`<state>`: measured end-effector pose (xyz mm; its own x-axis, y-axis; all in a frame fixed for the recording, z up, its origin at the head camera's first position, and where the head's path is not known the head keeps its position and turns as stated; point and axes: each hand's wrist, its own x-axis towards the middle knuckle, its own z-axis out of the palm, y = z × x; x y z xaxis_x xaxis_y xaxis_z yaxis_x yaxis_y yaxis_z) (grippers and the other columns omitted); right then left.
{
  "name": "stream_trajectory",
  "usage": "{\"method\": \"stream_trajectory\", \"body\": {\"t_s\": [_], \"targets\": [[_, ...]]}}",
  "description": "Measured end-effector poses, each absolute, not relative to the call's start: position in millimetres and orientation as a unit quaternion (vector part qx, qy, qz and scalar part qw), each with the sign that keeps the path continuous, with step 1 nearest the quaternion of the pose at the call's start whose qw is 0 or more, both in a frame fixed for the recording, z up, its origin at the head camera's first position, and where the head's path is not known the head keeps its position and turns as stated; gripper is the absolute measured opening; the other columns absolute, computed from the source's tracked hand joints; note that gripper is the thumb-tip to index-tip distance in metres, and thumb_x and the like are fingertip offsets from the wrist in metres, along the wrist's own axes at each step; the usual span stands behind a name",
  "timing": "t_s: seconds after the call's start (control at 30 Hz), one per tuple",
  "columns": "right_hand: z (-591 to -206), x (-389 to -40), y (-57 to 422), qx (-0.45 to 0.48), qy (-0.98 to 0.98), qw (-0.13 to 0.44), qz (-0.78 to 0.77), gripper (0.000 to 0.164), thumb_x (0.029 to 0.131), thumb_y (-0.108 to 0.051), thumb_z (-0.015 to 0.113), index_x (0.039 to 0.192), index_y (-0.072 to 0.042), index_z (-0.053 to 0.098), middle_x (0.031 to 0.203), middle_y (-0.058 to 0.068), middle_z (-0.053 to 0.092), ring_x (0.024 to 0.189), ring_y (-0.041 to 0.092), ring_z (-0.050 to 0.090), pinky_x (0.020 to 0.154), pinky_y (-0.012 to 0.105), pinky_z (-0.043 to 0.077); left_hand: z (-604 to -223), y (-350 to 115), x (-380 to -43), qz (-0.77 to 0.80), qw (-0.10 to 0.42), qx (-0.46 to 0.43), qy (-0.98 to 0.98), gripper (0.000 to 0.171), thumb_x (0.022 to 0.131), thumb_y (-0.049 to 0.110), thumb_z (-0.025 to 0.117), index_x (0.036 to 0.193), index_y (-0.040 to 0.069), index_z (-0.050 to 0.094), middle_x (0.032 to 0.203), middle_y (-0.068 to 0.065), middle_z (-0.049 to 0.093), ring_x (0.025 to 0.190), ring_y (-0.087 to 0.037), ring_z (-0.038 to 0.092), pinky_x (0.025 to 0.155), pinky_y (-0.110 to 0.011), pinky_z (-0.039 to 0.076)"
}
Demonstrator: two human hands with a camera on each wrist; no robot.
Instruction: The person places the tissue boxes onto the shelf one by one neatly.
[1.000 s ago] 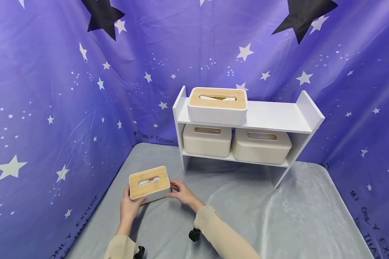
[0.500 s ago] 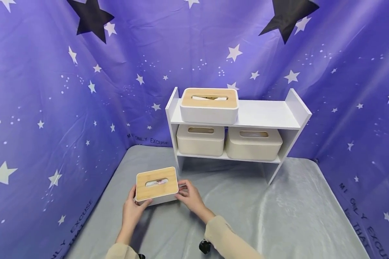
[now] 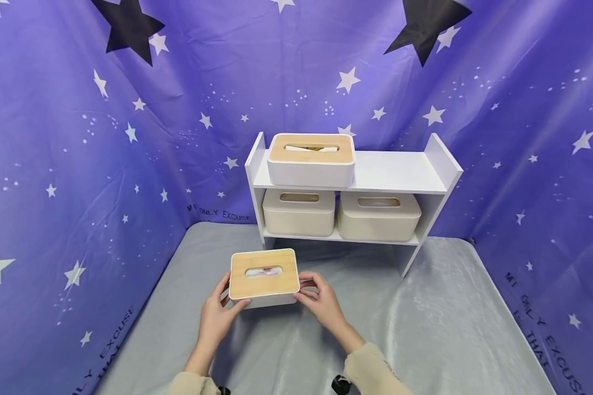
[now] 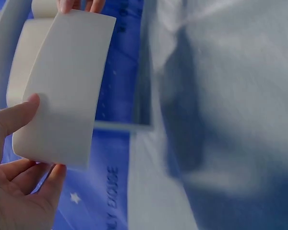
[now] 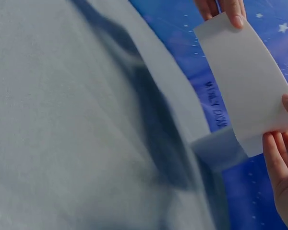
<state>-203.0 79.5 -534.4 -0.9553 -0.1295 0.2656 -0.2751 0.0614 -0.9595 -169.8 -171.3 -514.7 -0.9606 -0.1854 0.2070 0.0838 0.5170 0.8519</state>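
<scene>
A white tissue box [image 3: 264,277] with a wooden lid is held between both hands in front of the shelf. Its oval slot shows something white and pink inside. My left hand [image 3: 217,315] grips the box's left end, thumb on the front face and fingers at the side. At the opposite end my right hand [image 3: 323,304] pinches the box, thumb near the front corner. The left wrist view shows the plain white front of the tissue box [image 4: 69,86] with the left thumb pressed to it. In the right wrist view the right fingers [image 5: 277,155] support the end of the box.
A white two-tier shelf [image 3: 392,171] stands behind. On its upper tier, at the left, sits a larger wooden-lidded tissue box [image 3: 310,173]. Two cream boxes, a left one [image 3: 298,215] and a right one [image 3: 379,220], fill the lower tier. Grey cloth [image 3: 425,329] covers the table; purple starry curtains surround it.
Both hands have carried the tissue box to the right and turned it a little, so it faces more squarely forward. The head view has shifted slightly right.
</scene>
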Motion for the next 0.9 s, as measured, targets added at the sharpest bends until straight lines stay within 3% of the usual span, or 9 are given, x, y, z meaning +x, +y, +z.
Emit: {"method": "stream_trajectory", "body": {"t_s": [0.4,0.63,0.9], "targets": [[-510,-190,129,0.161,-0.723,0.11,0.662,0.041,0.081,0.002,0.078,0.119,0.002,0.063,0.124,0.022,0.061,0.102,0.006,0.063,0.086,0.022,0.061,-489,-134,-170,-0.52,0.155,-0.034,-0.839,0.084,0.074,0.008,0.087,0.148,0.005,0.047,0.14,-0.017,0.06,0.129,-0.034,0.058,0.099,-0.041,0.056],[-493,-184,149,0.157,-0.729,0.144,0.651,0.041,0.081,0.004,0.077,0.119,0.003,0.063,0.123,0.022,0.061,0.101,0.002,0.063,0.085,0.02,0.06,-477,-117,-175,-0.533,0.166,-0.077,-0.826,0.084,0.074,0.01,0.088,0.147,0.006,0.048,0.143,-0.013,0.058,0.129,-0.033,0.058,0.098,-0.043,0.056],[-476,-174,171,0.158,-0.736,0.188,0.63,0.042,0.08,0.007,0.077,0.12,0.005,0.063,0.121,0.024,0.061,0.102,0.001,0.064,0.085,0.018,0.059,-466,-97,-180,-0.549,0.171,-0.109,-0.811,0.082,0.073,0.011,0.088,0.147,0.014,0.051,0.14,-0.01,0.061,0.127,-0.027,0.06,0.097,-0.031,0.057]]}}
